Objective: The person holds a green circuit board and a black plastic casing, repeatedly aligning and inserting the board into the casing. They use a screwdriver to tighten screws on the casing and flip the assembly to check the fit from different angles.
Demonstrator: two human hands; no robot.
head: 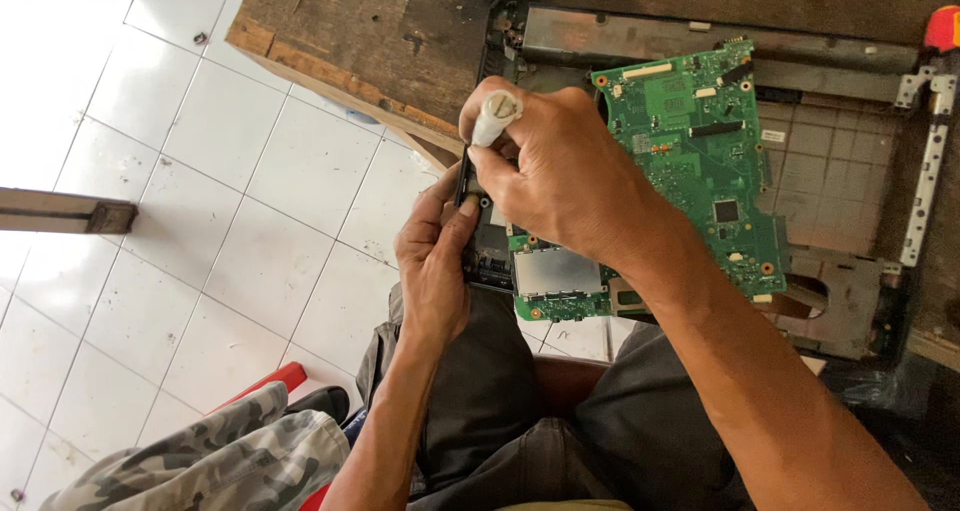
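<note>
Right hand (560, 166) hides the screwdriver (494, 117) tip; probably touching circuit board (700, 161).

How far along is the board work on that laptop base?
Done: the laptop base lies opened up, green circuit board exposed. In hand: the right hand grips a white-handled screwdriver upright at the board's corner, while the left hand steadies the base edge. Left: the board sits in the base, not lifted out.

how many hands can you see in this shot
2. The left hand grips the lower left edge of the open dark laptop shell. The right hand holds a white-handled screwdriver upright over the green circuit board.
</note>
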